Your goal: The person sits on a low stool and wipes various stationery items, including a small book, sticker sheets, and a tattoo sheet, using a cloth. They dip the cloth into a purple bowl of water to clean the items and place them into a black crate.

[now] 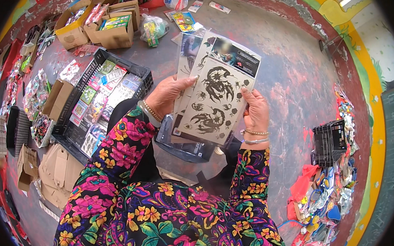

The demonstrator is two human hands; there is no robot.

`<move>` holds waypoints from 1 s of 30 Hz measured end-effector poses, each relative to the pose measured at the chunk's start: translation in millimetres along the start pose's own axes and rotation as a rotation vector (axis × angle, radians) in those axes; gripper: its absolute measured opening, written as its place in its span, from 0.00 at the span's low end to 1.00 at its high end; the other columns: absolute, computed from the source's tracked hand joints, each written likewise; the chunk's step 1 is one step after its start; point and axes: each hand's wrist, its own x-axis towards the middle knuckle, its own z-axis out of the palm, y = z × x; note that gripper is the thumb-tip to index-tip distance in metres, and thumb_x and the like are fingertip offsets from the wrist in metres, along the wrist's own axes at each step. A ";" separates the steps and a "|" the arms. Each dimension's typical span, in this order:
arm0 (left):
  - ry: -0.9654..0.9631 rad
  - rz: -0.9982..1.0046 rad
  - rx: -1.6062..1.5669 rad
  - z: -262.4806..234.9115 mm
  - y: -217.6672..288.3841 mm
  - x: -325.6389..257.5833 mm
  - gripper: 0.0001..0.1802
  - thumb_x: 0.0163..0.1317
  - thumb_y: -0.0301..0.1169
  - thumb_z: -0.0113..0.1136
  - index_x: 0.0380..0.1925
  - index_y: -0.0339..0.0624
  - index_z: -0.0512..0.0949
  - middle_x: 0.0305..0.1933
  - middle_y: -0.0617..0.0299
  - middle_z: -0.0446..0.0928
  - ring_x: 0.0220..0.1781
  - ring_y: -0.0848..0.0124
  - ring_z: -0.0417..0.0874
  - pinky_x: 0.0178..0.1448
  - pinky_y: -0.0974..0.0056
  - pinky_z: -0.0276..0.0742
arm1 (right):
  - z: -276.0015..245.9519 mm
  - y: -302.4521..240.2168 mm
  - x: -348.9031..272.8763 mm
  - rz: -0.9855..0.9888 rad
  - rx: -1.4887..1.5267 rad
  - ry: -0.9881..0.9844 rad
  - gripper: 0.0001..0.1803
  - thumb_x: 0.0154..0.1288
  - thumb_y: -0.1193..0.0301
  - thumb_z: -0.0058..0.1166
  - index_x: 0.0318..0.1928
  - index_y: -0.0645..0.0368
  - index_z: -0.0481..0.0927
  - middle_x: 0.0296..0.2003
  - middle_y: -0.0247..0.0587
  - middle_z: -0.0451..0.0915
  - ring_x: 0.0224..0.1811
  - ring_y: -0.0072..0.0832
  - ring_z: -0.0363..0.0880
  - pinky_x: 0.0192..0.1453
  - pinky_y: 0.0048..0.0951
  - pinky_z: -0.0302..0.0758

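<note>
A fanned stack of temporary tattoo sheets [211, 104] is held up in front of me in both hands. Black scorpion-like designs and small flowers cover the front sheet, with a dark picture header at its top. My left hand [169, 96] grips the left edges of the stack, thumb on top. My right hand [256, 110] pinches the right edge of the front sheet. More sheets [188, 49] show behind at the upper left, mostly covered. Below the stack, a dark shallow bin [185, 150] sits by my lap, partly hidden by the sheets.
To the left stands a black plastic crate [138, 72] of colourful packaged cards. Cardboard boxes [115, 34] and a plastic bag of goods [153, 28] are farther back. Flattened cardboard [57, 173] lies at the lower left. A black basket [329, 144] and heaped goods [326, 205] line the right wall.
</note>
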 end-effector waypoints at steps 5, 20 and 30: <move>0.000 -0.010 0.043 2.5 -0.4 -0.4 0.19 0.59 0.32 0.56 0.47 0.31 0.70 0.41 0.54 0.78 0.40 0.68 0.80 0.45 0.64 0.77 | 1.6 4.3 0.1 -0.051 0.026 0.040 0.09 0.58 0.75 0.57 0.38 0.67 0.78 0.31 0.39 0.81 0.27 0.20 0.78 0.29 0.18 0.75; -0.016 0.002 0.091 -5.3 -5.7 6.2 0.19 0.59 0.28 0.55 0.49 0.34 0.69 0.42 0.55 0.77 0.40 0.68 0.80 0.46 0.62 0.77 | -12.1 -33.5 -6.3 0.037 -0.302 -0.199 0.11 0.60 0.72 0.53 0.42 0.62 0.77 0.27 0.31 0.79 0.18 0.09 0.71 0.18 0.09 0.64; 0.171 0.395 -0.127 -30.6 28.3 9.5 0.15 0.63 0.31 0.49 0.47 0.34 0.73 0.45 0.56 0.75 0.44 0.66 0.78 0.48 0.60 0.76 | -57.9 -40.6 2.4 -0.078 -0.199 0.320 0.10 0.59 0.75 0.52 0.43 0.57 0.76 0.30 0.29 0.80 0.21 0.13 0.75 0.18 0.13 0.67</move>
